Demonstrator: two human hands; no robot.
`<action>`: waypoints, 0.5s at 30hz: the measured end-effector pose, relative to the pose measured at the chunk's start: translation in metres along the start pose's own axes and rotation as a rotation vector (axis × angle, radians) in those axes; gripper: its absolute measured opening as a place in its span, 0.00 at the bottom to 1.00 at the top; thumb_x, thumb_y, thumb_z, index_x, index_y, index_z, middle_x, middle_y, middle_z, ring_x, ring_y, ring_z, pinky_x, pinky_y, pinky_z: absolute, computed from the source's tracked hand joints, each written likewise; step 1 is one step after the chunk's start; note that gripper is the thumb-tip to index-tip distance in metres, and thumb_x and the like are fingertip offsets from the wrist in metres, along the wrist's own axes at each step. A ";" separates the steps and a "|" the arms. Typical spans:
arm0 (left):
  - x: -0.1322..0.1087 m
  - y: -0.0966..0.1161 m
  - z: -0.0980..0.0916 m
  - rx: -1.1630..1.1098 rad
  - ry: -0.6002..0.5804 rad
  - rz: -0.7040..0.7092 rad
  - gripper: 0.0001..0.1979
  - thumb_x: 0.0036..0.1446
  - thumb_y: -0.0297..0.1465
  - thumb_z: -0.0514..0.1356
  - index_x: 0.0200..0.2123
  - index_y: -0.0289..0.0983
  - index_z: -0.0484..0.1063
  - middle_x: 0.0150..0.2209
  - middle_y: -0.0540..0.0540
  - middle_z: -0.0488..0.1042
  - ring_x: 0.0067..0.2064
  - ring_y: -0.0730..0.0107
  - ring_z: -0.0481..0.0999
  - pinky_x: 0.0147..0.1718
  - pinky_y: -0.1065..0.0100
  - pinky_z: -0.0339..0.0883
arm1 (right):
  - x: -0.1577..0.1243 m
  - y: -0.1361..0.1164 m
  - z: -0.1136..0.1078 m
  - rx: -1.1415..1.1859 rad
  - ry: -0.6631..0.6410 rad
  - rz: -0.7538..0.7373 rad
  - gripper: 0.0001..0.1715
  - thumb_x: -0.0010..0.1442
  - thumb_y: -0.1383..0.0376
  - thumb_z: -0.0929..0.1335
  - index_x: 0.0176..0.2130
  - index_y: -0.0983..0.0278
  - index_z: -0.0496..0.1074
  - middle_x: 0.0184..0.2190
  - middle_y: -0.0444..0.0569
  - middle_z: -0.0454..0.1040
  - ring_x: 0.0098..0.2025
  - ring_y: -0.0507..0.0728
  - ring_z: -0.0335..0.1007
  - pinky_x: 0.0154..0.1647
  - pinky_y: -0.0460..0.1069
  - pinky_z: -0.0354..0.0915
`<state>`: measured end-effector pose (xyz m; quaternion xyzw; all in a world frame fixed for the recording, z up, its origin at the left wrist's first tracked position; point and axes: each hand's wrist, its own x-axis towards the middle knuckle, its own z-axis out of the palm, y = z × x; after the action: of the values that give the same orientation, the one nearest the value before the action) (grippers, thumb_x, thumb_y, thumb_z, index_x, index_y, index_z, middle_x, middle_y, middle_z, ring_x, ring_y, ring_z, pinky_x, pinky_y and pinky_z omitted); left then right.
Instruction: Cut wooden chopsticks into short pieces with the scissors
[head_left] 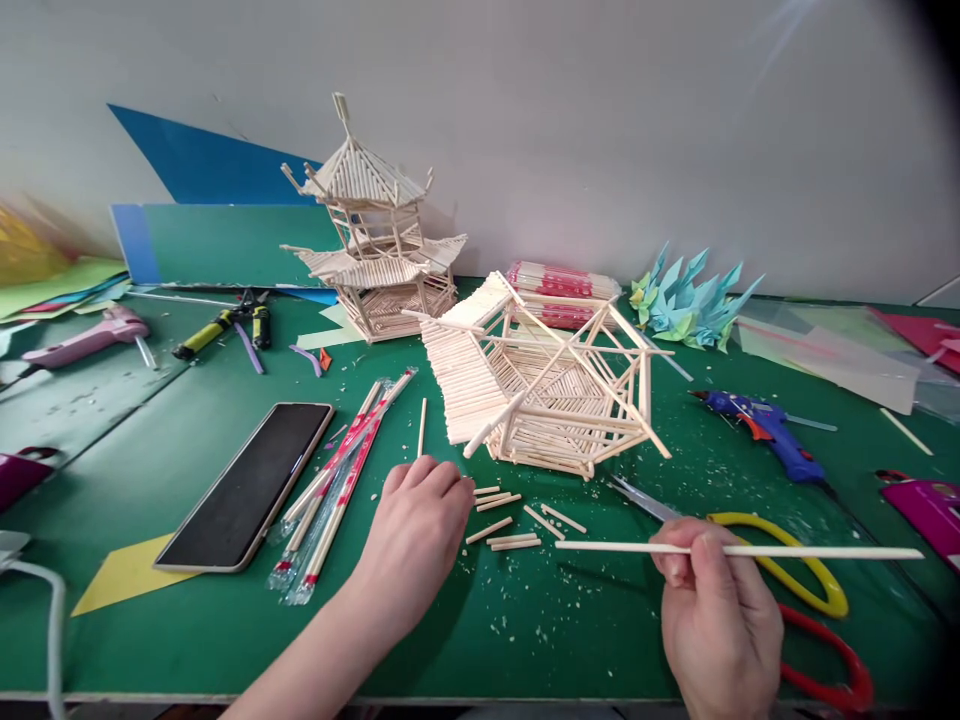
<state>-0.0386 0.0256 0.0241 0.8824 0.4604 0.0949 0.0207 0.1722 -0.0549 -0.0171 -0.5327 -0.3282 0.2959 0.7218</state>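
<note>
My right hand [716, 610] pinches a long wooden chopstick [825, 552] and holds it level above the table. Beneath that hand lie scissors [814, 580] with one yellow and one red handle loop, blades pointing away to the left. My left hand [420, 530] rests low over the table, fingers curled down and fingertips hidden. A thin stick piece [422, 428] shows just beyond its knuckles. Several short cut stick pieces [514, 542] lie right of it. Behind them stands a partly roofed stick framework [555, 390], its left side covered with close-laid sticks.
A stick pagoda [375, 240] stands at the back. Wrapped chopsticks [337, 490] and a phone [247, 485] lie left. A blue glue gun [765, 430] is right; a pink glue gun [90, 340] and pliers [225, 325] are far left. Folded paper leaves [690, 300] stand behind.
</note>
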 end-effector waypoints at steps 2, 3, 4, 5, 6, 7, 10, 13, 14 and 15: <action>0.009 -0.001 0.001 0.127 -0.044 0.072 0.11 0.58 0.23 0.50 0.30 0.35 0.72 0.30 0.43 0.72 0.36 0.57 0.68 0.34 0.58 0.58 | -0.001 0.005 -0.002 -0.019 0.005 -0.008 0.11 0.60 0.61 0.63 0.29 0.61 0.70 0.25 0.42 0.63 0.26 0.50 0.53 0.25 0.47 0.52; 0.012 0.000 0.002 0.174 -0.059 0.106 0.11 0.57 0.23 0.51 0.28 0.35 0.71 0.29 0.43 0.72 0.36 0.57 0.68 0.35 0.58 0.58 | -0.001 0.007 -0.003 -0.024 0.006 -0.011 0.11 0.60 0.61 0.63 0.29 0.61 0.69 0.25 0.42 0.63 0.26 0.50 0.53 0.25 0.47 0.52; 0.015 0.001 0.003 0.208 -0.073 0.134 0.10 0.57 0.23 0.51 0.27 0.35 0.71 0.29 0.43 0.72 0.36 0.57 0.68 0.35 0.58 0.57 | -0.001 0.008 -0.003 -0.030 0.005 -0.015 0.11 0.60 0.61 0.63 0.29 0.61 0.69 0.25 0.42 0.63 0.25 0.50 0.53 0.25 0.47 0.52; 0.017 0.002 0.004 0.229 -0.084 0.155 0.10 0.56 0.22 0.52 0.25 0.35 0.70 0.28 0.43 0.72 0.36 0.58 0.68 0.35 0.59 0.57 | -0.001 0.009 -0.003 -0.034 0.001 -0.025 0.11 0.60 0.61 0.63 0.29 0.61 0.70 0.25 0.42 0.63 0.25 0.50 0.53 0.25 0.47 0.52; 0.019 0.002 0.005 0.238 -0.090 0.172 0.11 0.56 0.22 0.53 0.24 0.34 0.70 0.28 0.43 0.72 0.35 0.58 0.68 0.35 0.59 0.57 | -0.001 0.009 -0.003 -0.038 -0.005 -0.030 0.11 0.60 0.61 0.63 0.28 0.61 0.70 0.24 0.42 0.63 0.25 0.50 0.53 0.25 0.47 0.52; 0.021 0.002 0.006 0.236 -0.094 0.184 0.11 0.55 0.21 0.53 0.24 0.34 0.70 0.27 0.43 0.72 0.35 0.59 0.68 0.35 0.60 0.57 | 0.000 0.009 -0.003 -0.044 -0.010 -0.035 0.12 0.60 0.60 0.63 0.28 0.61 0.70 0.24 0.42 0.62 0.25 0.50 0.53 0.25 0.47 0.53; 0.026 0.001 0.009 0.224 -0.104 0.202 0.11 0.54 0.20 0.54 0.22 0.33 0.70 0.26 0.42 0.72 0.32 0.60 0.68 0.33 0.61 0.57 | 0.000 0.010 -0.002 -0.063 -0.007 -0.032 0.13 0.59 0.59 0.63 0.27 0.62 0.69 0.23 0.41 0.61 0.26 0.50 0.54 0.25 0.47 0.53; 0.029 -0.003 0.012 0.198 -0.109 0.205 0.11 0.54 0.21 0.54 0.22 0.33 0.70 0.26 0.41 0.72 0.31 0.60 0.69 0.31 0.61 0.58 | 0.000 0.013 -0.002 -0.075 0.002 -0.031 0.12 0.59 0.59 0.64 0.27 0.62 0.70 0.25 0.42 0.63 0.25 0.50 0.54 0.25 0.46 0.53; 0.028 -0.004 0.012 0.186 -0.108 0.203 0.11 0.54 0.21 0.54 0.22 0.33 0.70 0.27 0.41 0.72 0.31 0.60 0.69 0.30 0.62 0.58 | 0.000 0.014 -0.002 -0.082 -0.001 -0.027 0.12 0.59 0.59 0.64 0.28 0.62 0.70 0.26 0.42 0.63 0.25 0.49 0.54 0.25 0.46 0.53; 0.027 -0.006 0.012 0.175 -0.104 0.196 0.11 0.55 0.22 0.53 0.23 0.32 0.71 0.27 0.41 0.72 0.32 0.60 0.69 0.30 0.62 0.59 | 0.000 0.015 -0.002 -0.089 -0.004 -0.025 0.12 0.59 0.59 0.64 0.28 0.62 0.71 0.26 0.42 0.64 0.25 0.49 0.54 0.25 0.46 0.53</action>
<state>-0.0257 0.0518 0.0158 0.9253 0.3767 0.0101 -0.0416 0.1726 -0.0526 -0.0317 -0.5597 -0.3489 0.2731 0.7003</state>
